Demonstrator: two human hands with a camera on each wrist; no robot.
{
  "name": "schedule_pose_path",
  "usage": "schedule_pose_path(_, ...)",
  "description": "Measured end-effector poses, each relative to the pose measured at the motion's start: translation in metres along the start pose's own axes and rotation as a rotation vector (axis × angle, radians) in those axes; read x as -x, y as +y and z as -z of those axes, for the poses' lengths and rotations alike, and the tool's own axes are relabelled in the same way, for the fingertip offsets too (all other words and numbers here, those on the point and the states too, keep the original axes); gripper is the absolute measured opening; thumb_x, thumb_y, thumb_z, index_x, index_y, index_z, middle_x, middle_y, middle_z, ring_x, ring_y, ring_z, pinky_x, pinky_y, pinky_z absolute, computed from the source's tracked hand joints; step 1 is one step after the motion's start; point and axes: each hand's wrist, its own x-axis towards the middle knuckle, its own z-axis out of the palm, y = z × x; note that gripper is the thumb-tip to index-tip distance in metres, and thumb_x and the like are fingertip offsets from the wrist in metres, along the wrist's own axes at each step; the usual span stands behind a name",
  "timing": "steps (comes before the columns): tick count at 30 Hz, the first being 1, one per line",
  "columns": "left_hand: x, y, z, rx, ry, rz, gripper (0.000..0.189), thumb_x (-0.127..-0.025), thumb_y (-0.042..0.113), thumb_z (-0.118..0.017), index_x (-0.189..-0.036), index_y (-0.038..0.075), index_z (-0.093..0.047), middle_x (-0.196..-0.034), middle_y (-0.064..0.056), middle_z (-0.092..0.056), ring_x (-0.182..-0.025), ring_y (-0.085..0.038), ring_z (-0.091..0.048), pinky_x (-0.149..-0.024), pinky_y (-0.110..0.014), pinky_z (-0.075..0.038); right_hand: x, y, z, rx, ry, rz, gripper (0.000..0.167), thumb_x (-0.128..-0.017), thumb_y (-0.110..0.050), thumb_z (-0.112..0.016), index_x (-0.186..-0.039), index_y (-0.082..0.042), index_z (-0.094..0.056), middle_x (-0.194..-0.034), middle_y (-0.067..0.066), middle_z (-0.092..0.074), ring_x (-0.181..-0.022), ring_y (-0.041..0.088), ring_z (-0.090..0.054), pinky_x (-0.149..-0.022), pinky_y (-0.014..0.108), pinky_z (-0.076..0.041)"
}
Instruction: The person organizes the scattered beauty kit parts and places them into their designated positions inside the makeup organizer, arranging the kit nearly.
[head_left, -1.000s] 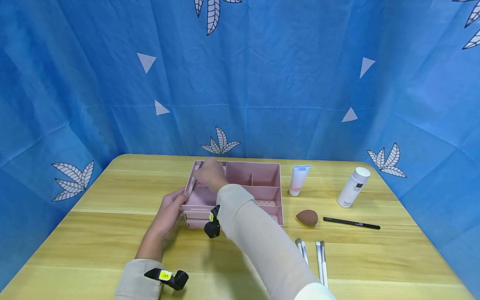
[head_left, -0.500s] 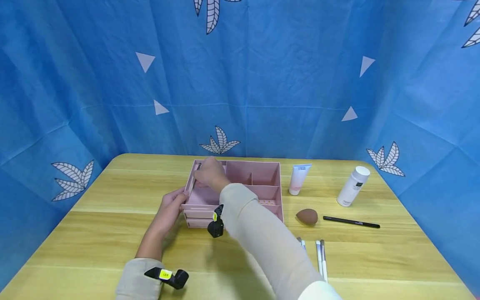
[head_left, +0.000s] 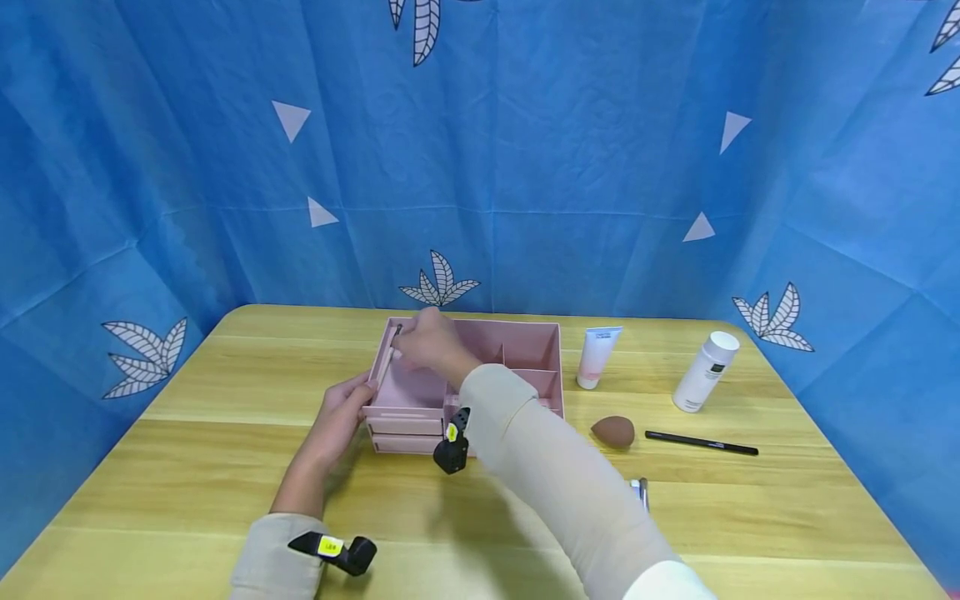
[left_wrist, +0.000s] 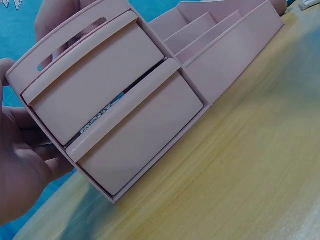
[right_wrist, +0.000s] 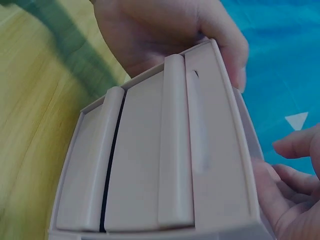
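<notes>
A pink makeup organizer (head_left: 405, 412) with drawers below and divided compartments stands on the table. My left hand (head_left: 341, 425) grips its front left corner, the thumb over the rim, as the right wrist view also shows. In the head view, a slim makeup brush (head_left: 386, 367) with a dark tip lies along the left wall of the top compartment. My right hand (head_left: 435, 346) is over that compartment, its fingertips just right of the brush. In the right wrist view, the right hand's fingers (right_wrist: 292, 145) are apart, with nothing seen between them. The right forearm hides part of the organizer.
Right of the organizer stand a tube (head_left: 597, 358) and a white bottle (head_left: 706, 372). Nearer lie a brown makeup sponge (head_left: 613, 432) and a black pencil (head_left: 701, 442). Brushes (head_left: 640, 492) show partly beyond the right sleeve. A blue curtain (head_left: 487, 167) hangs behind the table.
My right hand has moved a little to the right, away from the brush along the compartment's left wall. The right sleeve now covers more of the loose brushes. The left hand keeps its hold.
</notes>
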Motion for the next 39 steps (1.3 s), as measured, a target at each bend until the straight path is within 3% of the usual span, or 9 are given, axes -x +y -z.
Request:
schedule_pose_path(3,0.0,0.001,0.0,0.01,-0.004,0.007,0.046,-0.098,0.018,-0.039,-0.135,-0.009,-0.042,-0.118,-0.028,-0.059,-0.091,-0.008,-0.062,-0.084,-0.022,-0.053,0.003,0.004,0.006,-0.044,-0.005,0.014,0.013,-0.086,-0.012,-0.064,-0.078,-0.002,-0.066,-0.071,0.007,-0.066,-0.066,0.018,-0.067,-0.059,0.027,-0.056)
schedule_pose_path(5,0.001,0.001,-0.001,0.016,-0.007,0.012,0.046,-0.099,0.018,-0.039,-0.135,-0.009,-0.042,-0.12,-0.028,-0.058,-0.092,-0.008,-0.062,-0.085,-0.022,-0.053,0.004,0.007,0.011,-0.061,-0.007,0.023,0.016,-0.087,-0.013,-0.065,-0.095,0.0,-0.068,-0.078,0.007,-0.067,-0.069,0.018,-0.067,-0.062,0.027,-0.057)
schedule_pose_path(7,0.001,0.001,-0.001,0.015,-0.009,0.018,0.046,-0.099,0.019,-0.039,-0.136,-0.009,-0.041,-0.122,-0.028,-0.057,-0.094,-0.007,-0.062,-0.086,-0.021,-0.052,0.006,0.01,0.016,-0.067,-0.007,0.039,0.019,-0.087,-0.013,-0.065,-0.1,0.0,-0.067,-0.081,0.008,-0.068,-0.072,0.019,-0.068,-0.062,0.025,-0.057)
schedule_pose_path(16,0.0,0.001,-0.002,0.01,-0.013,0.022,0.048,-0.099,0.018,-0.038,-0.137,-0.011,-0.037,-0.131,-0.028,-0.052,-0.102,-0.008,-0.06,-0.09,-0.018,-0.049,0.019,0.028,0.041,-0.054,-0.053,0.078,0.018,-0.089,-0.017,-0.061,-0.094,-0.002,-0.069,-0.08,0.006,-0.068,-0.069,0.012,-0.062,-0.066,0.022,-0.053)
schedule_pose_path(23,0.002,0.001,-0.002,0.004,-0.02,0.03,0.049,-0.1,0.02,-0.037,-0.139,-0.009,-0.035,-0.134,-0.027,-0.049,-0.12,-0.029,-0.052,-0.097,-0.022,-0.046,0.033,0.052,0.063,-0.079,-0.055,0.079,0.015,-0.088,-0.013,-0.062,-0.092,0.0,-0.068,-0.087,0.009,-0.07,-0.075,0.018,-0.066,-0.07,0.025,-0.055)
schedule_pose_path(26,0.002,0.001,-0.003,0.005,-0.023,0.038,0.049,-0.1,0.02,-0.037,-0.139,-0.009,-0.035,-0.136,-0.026,-0.047,-0.124,-0.031,-0.047,-0.1,-0.024,-0.043,0.041,0.066,0.073,-0.099,-0.033,0.058,0.015,-0.087,-0.012,-0.063,-0.092,0.001,-0.068,-0.088,0.01,-0.069,-0.073,0.017,-0.066,-0.069,0.027,-0.057)
schedule_pose_path(33,0.001,-0.001,-0.003,0.015,-0.008,0.049,0.048,-0.1,0.019,-0.037,-0.139,-0.009,-0.036,-0.132,-0.027,-0.05,-0.109,-0.015,-0.056,-0.092,-0.018,-0.047,0.059,0.098,0.092,-0.175,-0.018,0.035,0.022,-0.089,-0.008,-0.06,-0.101,0.009,-0.064,-0.093,0.023,-0.067,-0.075,0.017,-0.067,-0.069,0.028,-0.059)
schedule_pose_path(39,0.002,-0.001,-0.003,0.02,-0.007,0.047,0.049,-0.1,0.019,-0.037,-0.139,-0.01,-0.035,-0.132,-0.028,-0.05,-0.102,-0.005,-0.057,-0.09,-0.016,-0.048,0.073,0.119,0.105,-0.164,-0.002,0.002,0.024,-0.09,-0.008,-0.058,-0.105,0.011,-0.06,-0.087,0.02,-0.068,-0.071,0.015,-0.066,-0.069,0.032,-0.059)
